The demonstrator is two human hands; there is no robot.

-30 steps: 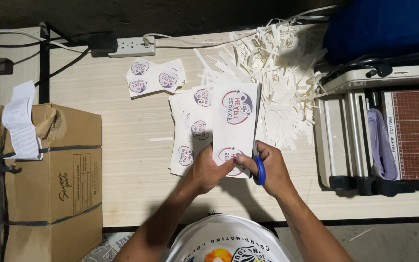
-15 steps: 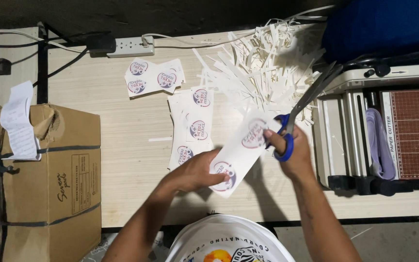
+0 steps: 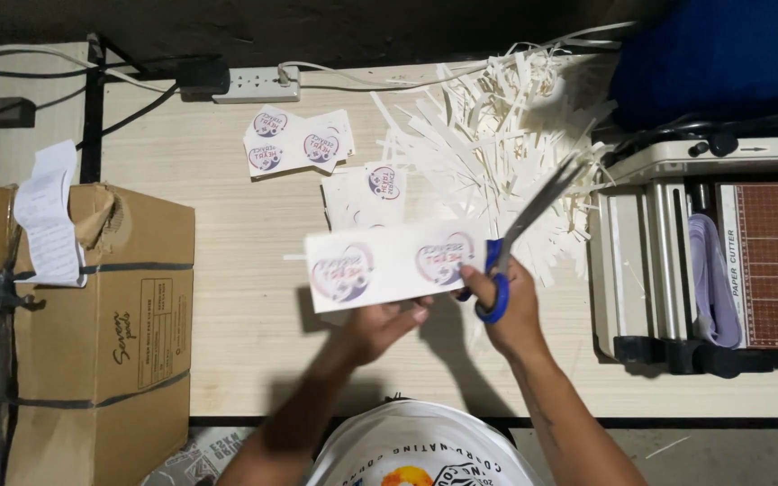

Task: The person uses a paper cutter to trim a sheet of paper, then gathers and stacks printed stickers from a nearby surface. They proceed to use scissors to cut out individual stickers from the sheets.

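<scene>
1. The left hand [image 3: 378, 326] holds a white paper strip [image 3: 395, 265] from below, its grip closed on the strip's lower edge; the strip is lifted above the bench [image 3: 227, 360] and lies roughly level across the view.
2. The strip carries two round printed emblems side by side, in red and blue.
3. The right hand [image 3: 508, 310] has its grip closed through the blue handles of a pair of scissors [image 3: 522, 236], thumb touching the right end of the strip.
4. The scissor blades point up and to the right, away from the strip; they are blurred, so I cannot tell how far they are parted.
5. Under the strip, on the bench, lies a stack of cut stickers [image 3: 366, 193]; a second small pile of stickers [image 3: 299, 144] sits farther back to the left.
6. A heap of thin white paper offcuts [image 3: 497, 126] spreads behind the scissors.
7. A paper cutter [image 3: 713, 261] stands at the right edge of the bench.
8. A taped cardboard box [image 3: 74, 333] stands at the left, and a white power strip [image 3: 256, 84] lies along the back.
</scene>
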